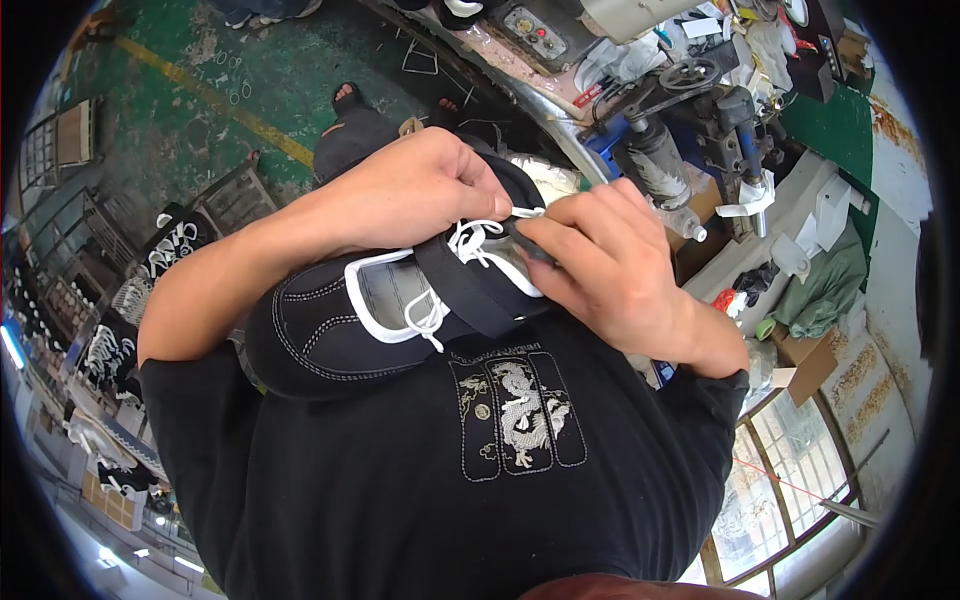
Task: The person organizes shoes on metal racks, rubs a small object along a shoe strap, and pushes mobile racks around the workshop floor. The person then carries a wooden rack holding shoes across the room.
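Observation:
A black shoe (pixel 330 330) with white stitching, white edging and a dark strap (pixel 470 285) lies tilted in front of my chest. White lace (pixel 480 238) is looped in bows near its opening, with another knot lower down. My left hand (pixel 450 185) comes over the shoe from the left, thumb and finger pinching a white lace end. Opposite it, my right hand (pixel 605 260) has its fingers curled at the same lace, close to my left fingertips. A dark grey piece shows under the right fingers; I cannot make out what it is.
A workbench at the upper right carries a machine (pixel 660 160) with a handwheel, a control box (pixel 535 35) with a red light, and clutter. Racks of black-and-white shoes (pixel 110 350) stand left. A plastic bottle (pixel 685 222) is near my right hand.

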`<state>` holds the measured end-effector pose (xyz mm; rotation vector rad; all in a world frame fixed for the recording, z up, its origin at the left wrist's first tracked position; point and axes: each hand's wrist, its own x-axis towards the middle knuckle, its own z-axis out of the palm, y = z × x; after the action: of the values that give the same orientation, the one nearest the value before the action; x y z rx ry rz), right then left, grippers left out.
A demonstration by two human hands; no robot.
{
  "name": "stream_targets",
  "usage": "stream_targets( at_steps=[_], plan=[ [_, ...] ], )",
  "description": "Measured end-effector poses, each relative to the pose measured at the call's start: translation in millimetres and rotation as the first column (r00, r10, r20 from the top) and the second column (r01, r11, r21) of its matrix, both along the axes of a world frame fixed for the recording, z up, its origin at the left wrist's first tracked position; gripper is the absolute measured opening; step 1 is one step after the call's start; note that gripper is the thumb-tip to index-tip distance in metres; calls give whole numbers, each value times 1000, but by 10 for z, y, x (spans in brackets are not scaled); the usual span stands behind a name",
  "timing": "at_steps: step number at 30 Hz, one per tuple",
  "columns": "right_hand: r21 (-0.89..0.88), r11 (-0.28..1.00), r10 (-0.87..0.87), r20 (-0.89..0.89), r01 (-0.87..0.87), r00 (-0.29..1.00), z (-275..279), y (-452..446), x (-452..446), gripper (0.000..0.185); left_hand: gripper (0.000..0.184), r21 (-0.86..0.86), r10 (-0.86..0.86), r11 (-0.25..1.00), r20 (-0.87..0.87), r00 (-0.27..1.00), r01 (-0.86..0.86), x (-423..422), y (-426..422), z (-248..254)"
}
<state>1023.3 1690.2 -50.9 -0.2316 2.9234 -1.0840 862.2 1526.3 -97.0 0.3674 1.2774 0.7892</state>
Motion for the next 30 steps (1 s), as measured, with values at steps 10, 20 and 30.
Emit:
stream_targets(
  at_steps=[10, 20, 30],
  plan=[
    [281, 930, 210, 130, -239, 969, 12, -98, -33, 20, 19, 23, -41, 999, -158, 987, 46, 90, -62, 27],
    [0, 999, 37, 8, -37, 999, -66, -62, -40, 23, 18, -17, 63, 998, 12, 998, -63, 66, -92, -30],
    [361, 884, 195, 296, -298, 935, 123, -233, -59, 15, 17, 19, -9, 1000, -122, 993, 12, 167, -115, 5]
  ],
)
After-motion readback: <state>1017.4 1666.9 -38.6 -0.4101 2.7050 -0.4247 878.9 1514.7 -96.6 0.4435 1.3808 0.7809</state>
